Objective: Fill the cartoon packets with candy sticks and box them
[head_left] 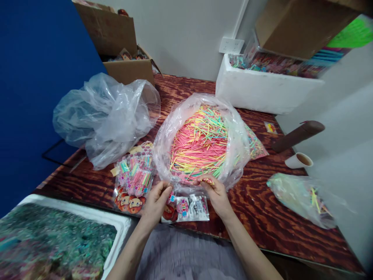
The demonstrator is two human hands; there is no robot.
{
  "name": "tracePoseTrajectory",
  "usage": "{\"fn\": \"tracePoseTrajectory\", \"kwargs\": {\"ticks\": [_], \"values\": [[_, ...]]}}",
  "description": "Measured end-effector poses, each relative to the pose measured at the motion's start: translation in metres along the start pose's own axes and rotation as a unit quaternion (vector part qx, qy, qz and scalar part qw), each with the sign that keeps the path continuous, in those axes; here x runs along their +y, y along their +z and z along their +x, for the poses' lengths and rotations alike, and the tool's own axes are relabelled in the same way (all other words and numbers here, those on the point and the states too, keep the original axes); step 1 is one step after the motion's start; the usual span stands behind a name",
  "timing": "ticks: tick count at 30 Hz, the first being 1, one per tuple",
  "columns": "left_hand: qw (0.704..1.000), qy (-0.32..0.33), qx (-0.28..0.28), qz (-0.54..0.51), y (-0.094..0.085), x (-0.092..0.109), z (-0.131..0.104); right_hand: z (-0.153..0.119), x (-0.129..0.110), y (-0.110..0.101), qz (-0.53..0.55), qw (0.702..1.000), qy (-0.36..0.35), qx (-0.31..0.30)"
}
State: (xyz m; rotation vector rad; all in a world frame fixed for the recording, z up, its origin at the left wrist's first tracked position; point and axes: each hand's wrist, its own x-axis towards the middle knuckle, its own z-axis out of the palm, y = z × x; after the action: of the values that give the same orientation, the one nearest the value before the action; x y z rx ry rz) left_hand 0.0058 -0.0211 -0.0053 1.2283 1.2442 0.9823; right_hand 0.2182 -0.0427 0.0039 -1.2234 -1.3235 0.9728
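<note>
In front of me a large clear plastic bag (239,128) stands with its mouth rolled back, filled with thin pink, yellow and green sticks (201,144). My right hand (216,194) is closed on a small bundle of these sticks (207,181) at the bag's near edge. Opposite it, my left hand (157,204) pinches a small printed plastic pouch (171,199); the fingers partly cover it. Flat printed pouches (192,209) lie beneath and between my hands at the table's front edge. Left of them is a pile of pouches filled with coloured sticks (138,177).
A crumpled clear bag (116,116) lies at left, before a cardboard box (128,70). White foam boxes stand at back right (262,87) and front left (122,223). At right are a brown flask (300,136), a paper cup (294,161) and a plastic bag (294,194).
</note>
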Motion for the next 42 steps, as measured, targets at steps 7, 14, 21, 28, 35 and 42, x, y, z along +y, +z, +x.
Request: {"fn": "tracePoseTrajectory", "kwargs": {"ticks": [7, 14, 21, 28, 35, 42], "values": [[0.995, -0.017, 0.091, -0.037, -0.01, -0.005, 0.003, 0.0, 0.004, -0.001, 0.014, 1.0, 0.005, 0.01], [0.996, -0.008, 0.066, -0.062, -0.006, 0.001, 0.004, 0.0, 0.004, -0.002, 0.007, 1.0, 0.004, 0.005], [0.994, -0.015, 0.065, -0.087, -0.002, 0.002, 0.005, -0.001, 0.001, -0.003, 0.01, 1.0, 0.004, 0.003], [0.996, -0.018, 0.041, -0.077, 0.002, 0.0, 0.007, 0.008, 0.017, -0.009, -0.049, 0.998, 0.018, 0.018], [0.997, -0.018, 0.051, -0.061, 0.01, -0.008, 0.004, 0.032, 0.025, -0.028, -0.219, 0.973, -0.055, 0.048], [0.997, 0.072, -0.01, 0.005, 0.015, 0.007, -0.004, 0.039, -0.011, -0.004, 0.249, 0.956, 0.112, 0.11]]}}
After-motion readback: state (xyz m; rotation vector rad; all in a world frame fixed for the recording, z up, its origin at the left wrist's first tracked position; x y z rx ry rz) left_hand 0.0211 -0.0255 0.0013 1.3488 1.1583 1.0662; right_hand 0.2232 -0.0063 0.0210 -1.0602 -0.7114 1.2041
